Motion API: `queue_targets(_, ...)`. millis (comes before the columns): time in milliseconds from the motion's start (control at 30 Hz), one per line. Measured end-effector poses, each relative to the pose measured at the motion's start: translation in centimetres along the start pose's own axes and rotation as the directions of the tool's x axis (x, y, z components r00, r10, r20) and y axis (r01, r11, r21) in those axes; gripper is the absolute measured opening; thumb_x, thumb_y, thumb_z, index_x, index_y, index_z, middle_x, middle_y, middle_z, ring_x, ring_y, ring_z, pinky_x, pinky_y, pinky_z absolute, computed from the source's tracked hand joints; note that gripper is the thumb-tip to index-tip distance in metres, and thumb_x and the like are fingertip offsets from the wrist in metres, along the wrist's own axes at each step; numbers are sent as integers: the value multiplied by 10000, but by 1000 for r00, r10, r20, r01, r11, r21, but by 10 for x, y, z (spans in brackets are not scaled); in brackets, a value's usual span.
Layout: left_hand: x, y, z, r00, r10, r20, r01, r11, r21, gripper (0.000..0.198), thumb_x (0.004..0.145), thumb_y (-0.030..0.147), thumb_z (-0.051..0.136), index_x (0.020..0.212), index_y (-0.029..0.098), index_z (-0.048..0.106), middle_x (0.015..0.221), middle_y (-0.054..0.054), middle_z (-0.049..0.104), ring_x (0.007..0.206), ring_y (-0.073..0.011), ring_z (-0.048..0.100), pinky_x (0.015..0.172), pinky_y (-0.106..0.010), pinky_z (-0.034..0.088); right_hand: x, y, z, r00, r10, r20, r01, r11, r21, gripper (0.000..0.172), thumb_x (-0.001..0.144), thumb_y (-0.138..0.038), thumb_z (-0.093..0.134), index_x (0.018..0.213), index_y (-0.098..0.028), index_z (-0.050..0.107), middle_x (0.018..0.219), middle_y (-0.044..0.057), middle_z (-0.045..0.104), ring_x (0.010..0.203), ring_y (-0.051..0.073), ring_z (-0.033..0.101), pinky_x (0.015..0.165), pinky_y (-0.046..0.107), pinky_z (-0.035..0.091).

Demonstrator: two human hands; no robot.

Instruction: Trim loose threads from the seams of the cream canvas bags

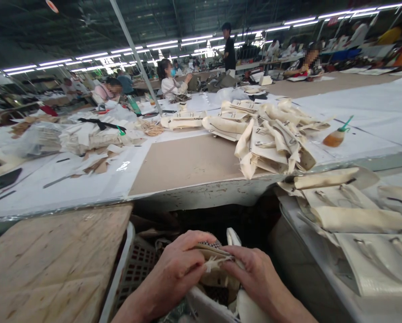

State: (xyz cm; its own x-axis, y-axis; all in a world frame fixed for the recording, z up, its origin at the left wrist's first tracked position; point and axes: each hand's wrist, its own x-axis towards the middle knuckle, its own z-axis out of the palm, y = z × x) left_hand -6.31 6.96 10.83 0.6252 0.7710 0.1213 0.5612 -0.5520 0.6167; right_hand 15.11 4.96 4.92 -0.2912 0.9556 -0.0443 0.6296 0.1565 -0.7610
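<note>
You can read no text or numbers; the orange oval [52,6] left of the slanted pole [137,56] is too blurred.

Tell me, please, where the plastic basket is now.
In the head view, the plastic basket is low, left of centre, between the brown board and the left hand.

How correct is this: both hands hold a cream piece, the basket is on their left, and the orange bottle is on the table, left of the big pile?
Not quite: the head view shows the orange bottle right of the big pile, not left. It is on the table; the left hand and right hand hold a cream piece, with the basket on their left.
</note>
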Motion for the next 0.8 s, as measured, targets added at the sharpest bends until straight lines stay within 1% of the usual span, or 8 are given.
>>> queue_targets(133, -2, -5, 10, 984, -152, -95, 149, 988, -42, 207, 853, 80, 515, 709, 186, 620, 1208, -58, 661, 1070, -187, 637, 927, -265, 493, 2, 0, -3, 999, -34, 37, 33, 999, 43, 285, 879, -209, 644, 1094, -377, 725, 938, -66, 782, 830, 171, 731, 725, 215, 511)
queue_targets(233, 0, -5, 14, 961, -250, -117, 241, 967, -86, 214, 834, 80, 524, 676, 191, 617, 1165, -45, 686, 1045, -187, 652, 906, -270, 495, 2, 2, -1, 998, -60, 16, 59, 997, 52, 271, 894, -229, 624, 1112, -358, 723, 963, -57, 780, 847, 169, 730, 761, 214, 518)
queue_targets(333, 4, -1, 15, 938, -319, -134, 301, 943, -143, 206, 795, 59, 543, 646, 191, 595, 1096, -27, 704, 986, -173, 667, 860, -254, 495, 0, 5, 1, 997, -80, -13, 81, 991, 104, 260, 914, -248, 590, 1119, -335, 724, 971, -51, 776, 848, 163, 725, 764, 204, 518)
queue_targets(433, 8, 2, 14, 929, -337, -154, 309, 934, -179, 194, 772, 52, 550, 635, 189, 566, 1026, -19, 705, 942, -166, 667, 829, -245, 489, -1, 6, 1, 995, -90, -29, 94, 982, 165, 231, 955, -317, 532, 1035, -308, 748, 941, -43, 774, 831, 156, 718, 755, 192, 516)
queue_targets(500, 10, 4, 14, 930, -335, -150, 306, 934, -186, 192, 769, 56, 551, 627, 186, 549, 977, -16, 697, 893, -159, 664, 796, -241, 482, -3, 5, 0, 995, -89, -32, 94, 979, 181, 267, 976, -359, 495, 957, -290, 752, 904, -38, 768, 839, 158, 713, 765, 192, 513)
queue_targets(567, 11, 4, 13, 934, -331, -135, 305, 935, -181, 192, 775, 71, 551, 621, 184, 540, 917, -12, 683, 826, -148, 653, 747, -239, 472, -4, 3, -1, 995, -90, -43, 97, 979, 182, 281, 988, -366, 474, 949, -285, 741, 883, -40, 761, 841, 153, 709, 776, 192, 508)
queue_targets(633, 11, 4, 13, 937, -328, -120, 307, 937, -164, 195, 788, 88, 548, 620, 185, 531, 869, -8, 665, 778, -141, 635, 711, -241, 457, -5, 2, 0, 993, -104, -56, 112, 981, 160, 283, 994, -358, 461, 961, -282, 731, 892, -40, 759, 828, 148, 703, 772, 195, 502)
queue_targets(800, 12, 4, 13, 939, -331, -97, 315, 937, -151, 223, 791, 92, 553, 602, 186, 482, 803, 1, 641, 727, -131, 598, 667, -239, 424, -9, 2, 0, 977, -204, -57, 207, 977, 44, 340, 1012, -331, 403, 881, -250, 706, 852, -12, 741, 777, 151, 679, 739, 233, 482)
